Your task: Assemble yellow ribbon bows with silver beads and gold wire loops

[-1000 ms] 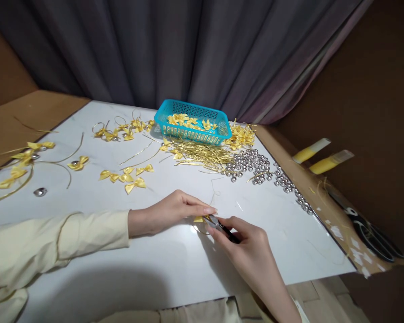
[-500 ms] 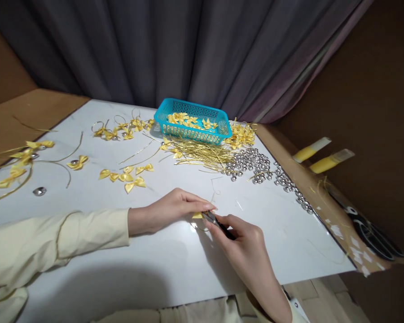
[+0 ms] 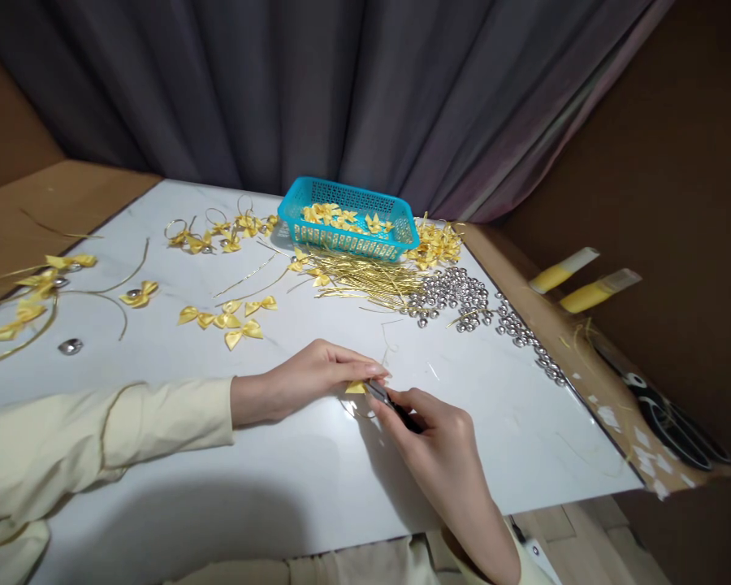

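My left hand [image 3: 313, 378] pinches a yellow ribbon bow [image 3: 355, 387] just above the white tabletop. Most of the bow is hidden behind thumb and fingers, and a thin gold cord [image 3: 359, 416] curves below it. My right hand [image 3: 444, 435] is closed around small pliers [image 3: 378, 393] with a grey metal head and dark handles. Their head meets the bow at my left fingertips; what lies between the jaws is hidden. Left of my hands lie several loose yellow bows [image 3: 227, 318]. A silver heart-shaped piece [image 3: 71, 347] rests farther left.
A turquoise basket [image 3: 348, 242] holding bows stands at the back, with gold cords [image 3: 371, 280] before it. Silver pieces [image 3: 456, 294] are heaped to the right. Black-handled scissors [image 3: 670, 422] and two yellow tubes [image 3: 597, 294] lie on the right-hand brown surface.
Both hands stay nearly in place. The pliers have turned slightly at the bow, showing more of their grey head.
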{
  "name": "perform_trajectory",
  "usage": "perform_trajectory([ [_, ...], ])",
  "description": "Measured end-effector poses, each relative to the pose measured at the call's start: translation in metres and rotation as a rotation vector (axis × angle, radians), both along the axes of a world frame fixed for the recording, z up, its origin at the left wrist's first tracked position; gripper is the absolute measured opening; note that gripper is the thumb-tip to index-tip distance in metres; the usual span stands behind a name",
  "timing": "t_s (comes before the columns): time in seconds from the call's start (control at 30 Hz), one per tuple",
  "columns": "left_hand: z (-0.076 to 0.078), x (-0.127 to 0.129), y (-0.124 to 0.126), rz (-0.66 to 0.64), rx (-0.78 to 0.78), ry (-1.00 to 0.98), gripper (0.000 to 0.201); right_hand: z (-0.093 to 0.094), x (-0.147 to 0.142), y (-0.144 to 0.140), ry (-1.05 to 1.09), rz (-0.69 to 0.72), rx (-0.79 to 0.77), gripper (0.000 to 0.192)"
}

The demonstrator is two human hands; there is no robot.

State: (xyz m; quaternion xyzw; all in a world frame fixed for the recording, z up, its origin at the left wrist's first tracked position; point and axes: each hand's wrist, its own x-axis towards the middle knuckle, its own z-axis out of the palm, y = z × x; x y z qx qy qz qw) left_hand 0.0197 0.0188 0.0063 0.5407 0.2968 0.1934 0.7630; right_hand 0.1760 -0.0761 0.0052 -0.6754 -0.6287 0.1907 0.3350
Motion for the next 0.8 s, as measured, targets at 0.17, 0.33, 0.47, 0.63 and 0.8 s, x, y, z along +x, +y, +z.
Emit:
perform_trajectory([
  [0.17, 0.0004, -0.0003, -0.0008, -0.005, -0.01, -0.014, 0.024, 0.0005, 0.0006, -0.0002, 0.02, 0.007, -0.025, 0.032],
  [0.33, 0.0025, 0.0, -0.0013, 0.001, -0.033, -0.013, 0.024, 0.0019, 0.0016, -0.0006, 0.039, 0.02, -0.025, 0.032],
  [0.47, 0.0031, 0.0008, -0.001, 0.01, -0.083, -0.036, 0.024, 0.0028, 0.0036, -0.0011, 0.044, 0.017, -0.048, 0.032],
  [0.63, 0.0015, -0.0003, -0.0008, -0.001, -0.089, -0.054, 0.023, 0.0014, 0.0058, -0.0005, 0.091, 0.014, -0.105, 0.034],
  [0.8, 0.0013, -0.001, -0.0001, -0.009, -0.077, -0.055, 0.022, 0.0022, 0.0057, 0.0008, 0.227, -0.006, -0.178, 0.036],
])
